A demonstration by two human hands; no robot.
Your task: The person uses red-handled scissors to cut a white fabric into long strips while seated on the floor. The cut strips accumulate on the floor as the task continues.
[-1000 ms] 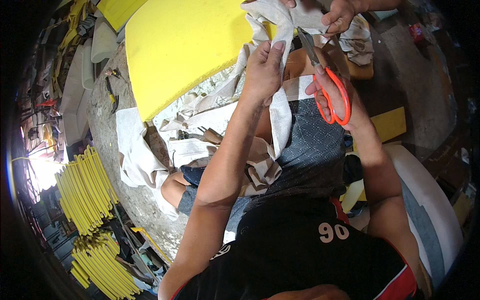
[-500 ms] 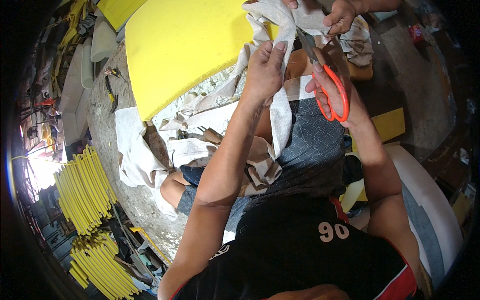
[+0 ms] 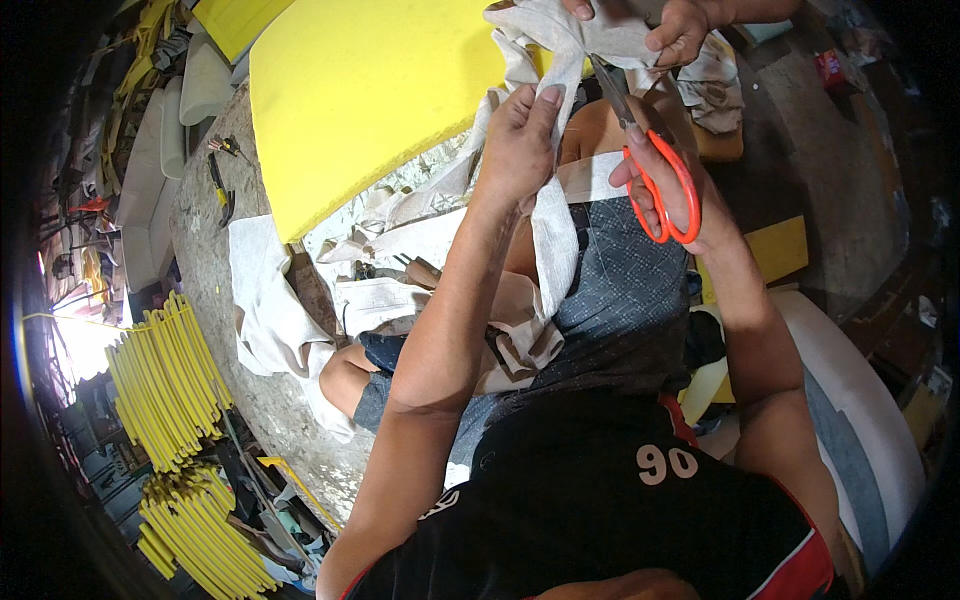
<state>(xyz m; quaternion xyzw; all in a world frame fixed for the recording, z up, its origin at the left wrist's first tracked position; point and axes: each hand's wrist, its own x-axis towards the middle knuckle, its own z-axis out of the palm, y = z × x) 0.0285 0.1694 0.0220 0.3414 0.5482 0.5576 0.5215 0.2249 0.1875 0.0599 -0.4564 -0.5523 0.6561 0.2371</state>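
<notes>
My left hand (image 3: 522,143) pinches a long off-white strip of fabric (image 3: 556,235) between thumb and fingers, and the strip hangs down over my lap. In my right hand (image 3: 662,190) is a pair of scissors (image 3: 688,200) with orange-red handles, its blades pointing up at the cloth just right of my left hand. Another person's hand (image 3: 682,32) grips the wider part of the cloth (image 3: 622,42) at the top, and fingertips of a second hand (image 3: 578,8) touch it nearby.
A large yellow foam sheet (image 3: 360,100) lies beyond my left arm. Cloth scraps (image 3: 270,290) and a yellow-and-black tool (image 3: 220,188) rest on the worn surface at left. Bundles of yellow strips (image 3: 170,380) stand at lower left. Crumpled fabric (image 3: 712,85) sits at upper right.
My left hand has shifted slightly left with the strip, whose hanging end swung left too. The scissor blades look a little farther apart from the strip. The other person's hands barely moved.
</notes>
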